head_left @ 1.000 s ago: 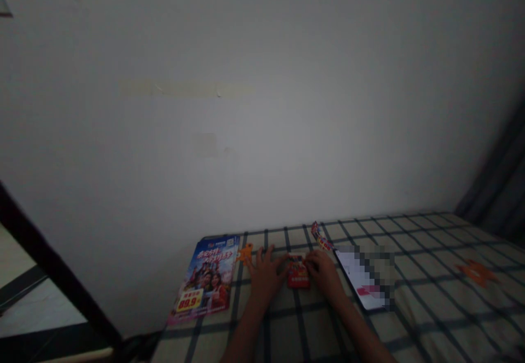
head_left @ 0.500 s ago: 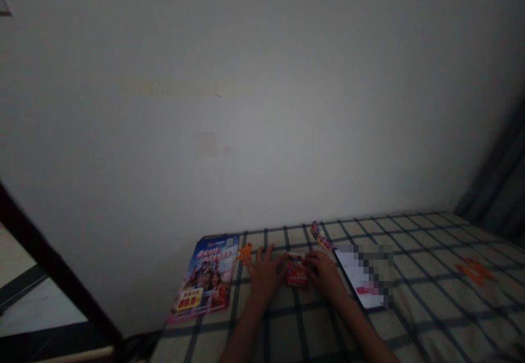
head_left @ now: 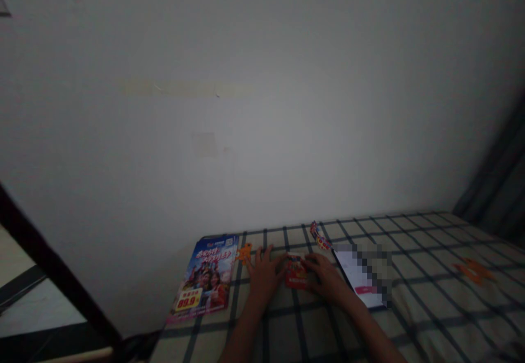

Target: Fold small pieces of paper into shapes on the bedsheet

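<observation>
A small red printed card or flat packet (head_left: 296,271) lies on the checked cloth between my hands. My left hand (head_left: 264,275) rests at its left side, fingers spread on the cloth and the thumb at the packet's edge. From the right, the bent fingers of my right hand (head_left: 324,276) close on the packet's right edge, partly covering it. An orange cut-out shape (head_left: 245,253) lies just beyond my left fingertips. Beyond my right hand is a curled strip of colourful wrapper (head_left: 320,237).
A stack of printed flyers (head_left: 207,275) lies at the left. Right of my hands is a tablet-like screen (head_left: 356,278), partly blurred out. Another orange piece (head_left: 473,270) lies far right on the checked cloth (head_left: 426,303). A pale wall (head_left: 266,133) rises behind.
My right hand has shifted slightly, its thumb now lower beside the packet. The packet is turned a little and shows more of its red lower part. My left hand stays nearly still.
</observation>
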`<move>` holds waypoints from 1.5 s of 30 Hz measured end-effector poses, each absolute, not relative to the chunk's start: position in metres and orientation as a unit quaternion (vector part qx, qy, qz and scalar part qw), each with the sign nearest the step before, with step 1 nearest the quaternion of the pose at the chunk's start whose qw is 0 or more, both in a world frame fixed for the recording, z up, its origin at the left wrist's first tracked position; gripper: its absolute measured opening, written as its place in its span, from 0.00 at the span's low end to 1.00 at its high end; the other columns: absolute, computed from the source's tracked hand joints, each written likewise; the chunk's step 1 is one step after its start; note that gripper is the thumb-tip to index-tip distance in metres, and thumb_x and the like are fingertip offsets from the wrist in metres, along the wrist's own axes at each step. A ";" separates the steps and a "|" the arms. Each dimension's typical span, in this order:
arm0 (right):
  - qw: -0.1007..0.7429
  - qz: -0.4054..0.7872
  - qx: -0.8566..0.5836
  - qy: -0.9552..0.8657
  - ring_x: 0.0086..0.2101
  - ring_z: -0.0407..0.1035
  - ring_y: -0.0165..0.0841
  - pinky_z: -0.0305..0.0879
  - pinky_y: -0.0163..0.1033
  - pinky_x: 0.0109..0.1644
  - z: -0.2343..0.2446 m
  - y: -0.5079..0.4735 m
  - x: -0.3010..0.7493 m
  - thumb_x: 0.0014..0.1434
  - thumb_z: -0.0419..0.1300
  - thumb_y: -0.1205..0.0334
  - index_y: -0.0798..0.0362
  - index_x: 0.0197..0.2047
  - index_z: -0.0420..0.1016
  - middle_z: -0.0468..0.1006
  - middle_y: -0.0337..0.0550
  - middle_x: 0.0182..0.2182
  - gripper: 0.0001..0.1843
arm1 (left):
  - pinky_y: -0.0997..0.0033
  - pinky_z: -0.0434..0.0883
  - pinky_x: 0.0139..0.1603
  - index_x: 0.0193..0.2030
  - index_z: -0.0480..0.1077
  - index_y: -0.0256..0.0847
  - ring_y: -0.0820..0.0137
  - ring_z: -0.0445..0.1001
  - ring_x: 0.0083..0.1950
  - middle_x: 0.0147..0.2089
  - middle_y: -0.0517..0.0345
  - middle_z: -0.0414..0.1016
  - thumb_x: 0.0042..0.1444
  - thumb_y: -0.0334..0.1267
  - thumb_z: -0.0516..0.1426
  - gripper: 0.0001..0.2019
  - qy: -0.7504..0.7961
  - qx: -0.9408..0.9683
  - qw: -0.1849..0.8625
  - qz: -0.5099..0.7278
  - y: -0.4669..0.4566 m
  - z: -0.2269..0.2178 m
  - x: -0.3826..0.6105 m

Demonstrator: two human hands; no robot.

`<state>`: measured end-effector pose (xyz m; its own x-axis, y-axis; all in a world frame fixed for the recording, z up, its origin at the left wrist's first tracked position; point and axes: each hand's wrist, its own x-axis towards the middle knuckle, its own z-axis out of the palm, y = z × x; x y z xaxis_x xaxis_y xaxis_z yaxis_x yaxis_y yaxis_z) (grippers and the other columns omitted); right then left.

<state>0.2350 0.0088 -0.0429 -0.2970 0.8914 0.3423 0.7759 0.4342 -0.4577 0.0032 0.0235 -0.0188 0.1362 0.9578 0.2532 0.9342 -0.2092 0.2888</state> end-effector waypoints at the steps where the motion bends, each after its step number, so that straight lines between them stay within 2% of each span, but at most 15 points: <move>1: 0.280 0.104 -0.520 -0.800 0.60 0.64 0.46 0.63 0.51 0.64 -0.043 0.009 0.236 0.49 0.68 0.65 0.43 0.60 0.72 0.71 0.50 0.59 0.34 | 0.22 0.38 0.66 0.59 0.69 0.72 0.45 0.53 0.72 0.71 0.59 0.62 0.61 0.63 0.50 0.21 0.629 0.752 0.033 0.193 0.023 -0.019 0.003; 9: 0.259 0.158 -0.518 -0.800 0.64 0.58 0.47 0.55 0.53 0.68 -0.040 0.006 0.239 0.50 0.69 0.59 0.46 0.63 0.70 0.66 0.52 0.64 0.36 | 0.24 0.38 0.67 0.61 0.66 0.75 0.46 0.51 0.73 0.72 0.63 0.60 0.61 0.64 0.49 0.22 0.628 0.756 0.027 0.185 0.020 -0.018 0.003; 15: 0.314 0.192 -0.524 -0.768 0.64 0.58 0.45 0.53 0.52 0.69 -0.048 0.006 0.241 0.50 0.69 0.57 0.47 0.60 0.73 0.68 0.50 0.63 0.33 | 0.26 0.37 0.68 0.62 0.65 0.73 0.46 0.50 0.74 0.73 0.59 0.58 0.56 0.69 0.51 0.28 0.618 0.764 0.032 0.183 0.020 -0.018 0.002; 17: 0.346 0.201 -0.514 -0.759 0.62 0.61 0.44 0.55 0.52 0.68 -0.053 0.009 0.242 0.51 0.68 0.57 0.46 0.57 0.75 0.70 0.48 0.61 0.28 | 0.25 0.37 0.68 0.62 0.65 0.74 0.45 0.50 0.74 0.74 0.60 0.57 0.54 0.69 0.53 0.29 0.620 0.764 0.035 0.176 0.020 -0.017 0.002; 20: 0.397 0.212 -0.503 -0.738 0.58 0.66 0.42 0.59 0.51 0.65 -0.057 0.015 0.243 0.59 0.61 0.56 0.46 0.48 0.81 0.77 0.47 0.54 0.15 | 0.25 0.37 0.68 0.62 0.64 0.74 0.44 0.49 0.74 0.74 0.62 0.56 0.54 0.69 0.53 0.29 0.624 0.763 0.042 0.164 0.021 -0.016 0.002; 22: 0.408 0.213 -0.508 -0.728 0.55 0.69 0.41 0.61 0.50 0.63 -0.057 0.017 0.242 0.61 0.58 0.56 0.47 0.43 0.83 0.79 0.46 0.49 0.13 | 0.24 0.37 0.67 0.62 0.64 0.75 0.44 0.48 0.74 0.74 0.63 0.56 0.53 0.70 0.53 0.29 0.627 0.761 0.045 0.160 0.021 -0.016 0.002; 27: 0.369 0.167 -0.539 -0.738 0.52 0.70 0.41 0.64 0.48 0.60 -0.052 0.016 0.236 0.60 0.60 0.54 0.45 0.40 0.85 0.80 0.45 0.48 0.12 | 0.24 0.37 0.67 0.62 0.64 0.76 0.45 0.49 0.74 0.75 0.62 0.55 0.54 0.70 0.52 0.28 0.623 0.764 0.041 0.165 0.022 -0.018 0.002; 35: 0.333 0.091 -0.590 -0.730 0.54 0.69 0.43 0.63 0.47 0.61 -0.051 0.019 0.229 0.62 0.59 0.58 0.45 0.41 0.85 0.77 0.47 0.53 0.12 | 0.22 0.36 0.66 0.62 0.63 0.77 0.44 0.49 0.74 0.74 0.62 0.56 0.52 0.70 0.54 0.29 0.623 0.766 0.043 0.156 0.024 -0.019 0.002; 45: 0.266 0.009 -0.646 -0.716 0.51 0.70 0.39 0.61 0.42 0.57 -0.032 0.017 0.214 0.66 0.56 0.58 0.44 0.43 0.83 0.78 0.44 0.49 0.13 | 0.22 0.36 0.67 0.62 0.63 0.76 0.45 0.48 0.74 0.74 0.61 0.56 0.54 0.67 0.55 0.28 0.617 0.768 0.057 0.160 0.022 -0.015 0.001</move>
<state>0.2138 0.0167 -0.0316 -0.0244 0.9291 0.3690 0.9197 0.1655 -0.3560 0.0011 0.0216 -0.0148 0.1869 0.9665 0.1759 0.9302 -0.2317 0.2846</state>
